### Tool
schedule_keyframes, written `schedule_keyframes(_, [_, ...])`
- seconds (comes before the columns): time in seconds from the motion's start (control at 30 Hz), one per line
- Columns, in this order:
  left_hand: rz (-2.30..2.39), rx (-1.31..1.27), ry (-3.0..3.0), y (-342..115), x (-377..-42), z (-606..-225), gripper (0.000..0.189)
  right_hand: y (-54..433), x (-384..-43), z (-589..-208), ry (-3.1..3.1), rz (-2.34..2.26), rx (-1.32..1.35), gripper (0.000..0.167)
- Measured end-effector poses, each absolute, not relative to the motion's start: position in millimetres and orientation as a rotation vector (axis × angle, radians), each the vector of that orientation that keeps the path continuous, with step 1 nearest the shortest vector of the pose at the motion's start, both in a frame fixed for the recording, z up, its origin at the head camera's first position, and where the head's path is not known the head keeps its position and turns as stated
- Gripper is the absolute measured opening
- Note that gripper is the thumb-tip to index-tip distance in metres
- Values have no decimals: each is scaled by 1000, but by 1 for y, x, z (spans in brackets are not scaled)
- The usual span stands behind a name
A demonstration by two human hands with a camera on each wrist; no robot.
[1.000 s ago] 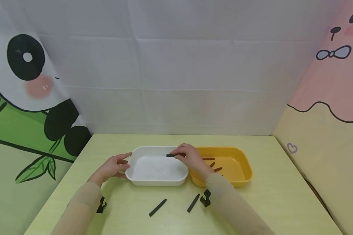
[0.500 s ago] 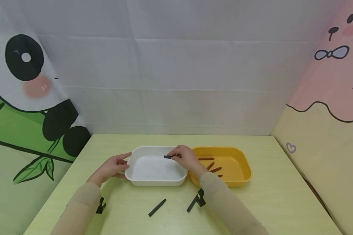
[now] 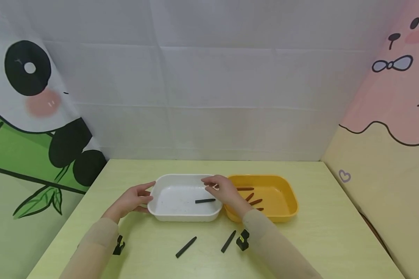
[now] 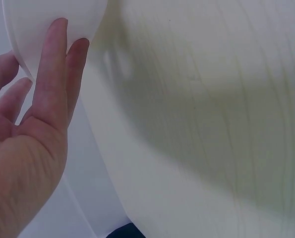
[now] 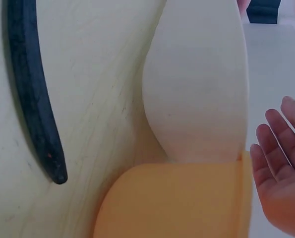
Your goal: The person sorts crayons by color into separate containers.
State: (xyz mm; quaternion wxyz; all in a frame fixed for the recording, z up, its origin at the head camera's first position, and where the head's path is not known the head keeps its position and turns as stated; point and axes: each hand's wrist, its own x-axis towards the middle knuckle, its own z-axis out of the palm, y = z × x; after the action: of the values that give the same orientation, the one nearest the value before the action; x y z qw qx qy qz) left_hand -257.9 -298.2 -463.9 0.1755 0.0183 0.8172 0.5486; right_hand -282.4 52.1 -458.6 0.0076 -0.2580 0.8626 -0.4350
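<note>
My left hand [image 3: 132, 199] has its fingers spread along the left end of a white plastic tray [image 3: 185, 217]. In the left wrist view, two straight fingers [image 4: 53, 74] lie against the tray's outer wall, and other fingertips meet the rim. A black crayon [image 3: 205, 200] lies in the right part of this tray. My right hand [image 3: 225, 190] hovers over the tray's right rim, fingers loosely bent, nothing between them. In the right wrist view that hand [image 5: 286, 173] appears at the right edge, above the rims.
A yellow tray [image 3: 283, 217] with several brown crayons [image 3: 245, 189] stands against the white tray's right end. Two black crayons lie on the table in front, a left one [image 3: 186, 247] and a right one [image 3: 228, 241]. White cloth [image 3: 209, 97] hangs behind the table.
My right hand first moved slightly left with the black crayon, then let go of it. The crayon now lies in the white tray. My left hand has stayed at the tray's end.
</note>
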Motion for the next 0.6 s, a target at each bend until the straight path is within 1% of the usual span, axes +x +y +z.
schedule_keyframes(0.13, [1545,53,2321,-298,-257,-463,68,58,-274,-457,2656,-1390,-842,31])
schedule_keyframes(0.6, [1507,42,2344,-297,-256,-460,67,95,-233,-444,2631,-1401,-1131,38])
